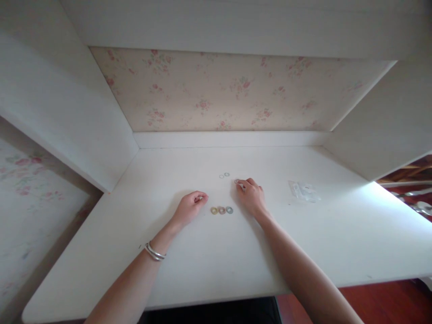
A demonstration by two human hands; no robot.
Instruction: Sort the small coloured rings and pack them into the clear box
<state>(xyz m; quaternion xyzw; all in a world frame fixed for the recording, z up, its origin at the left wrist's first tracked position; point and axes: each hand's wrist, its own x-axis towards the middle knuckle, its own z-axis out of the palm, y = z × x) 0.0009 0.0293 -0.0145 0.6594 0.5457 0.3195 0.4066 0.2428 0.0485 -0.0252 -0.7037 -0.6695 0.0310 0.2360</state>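
My right hand point(251, 195) rests on the white tabletop with its fingertips closed on a small thin ring point(236, 181). Just beyond it to the left lie a pale thin ring point(221, 177) and a greyish ring point(227, 174), side by side. Nearer to me, three flat rings form a row: a gold ring point(214, 210), a copper-coloured ring point(222, 210) and a silver-grey ring point(229, 210). Left of this row is my left hand point(191, 207), its fingers pressed together; whether anything tiny is between them is hidden. Two silver bangles point(155, 253) circle my left wrist.
A clear plastic bag point(303, 191) lies on the tabletop point(202, 265) to the right. White panels point(381, 117) border the desk at both sides, and a low ledge point(232, 139) runs along the back below flowered wallpaper. A tiny speck point(289, 204) sits near the bag.
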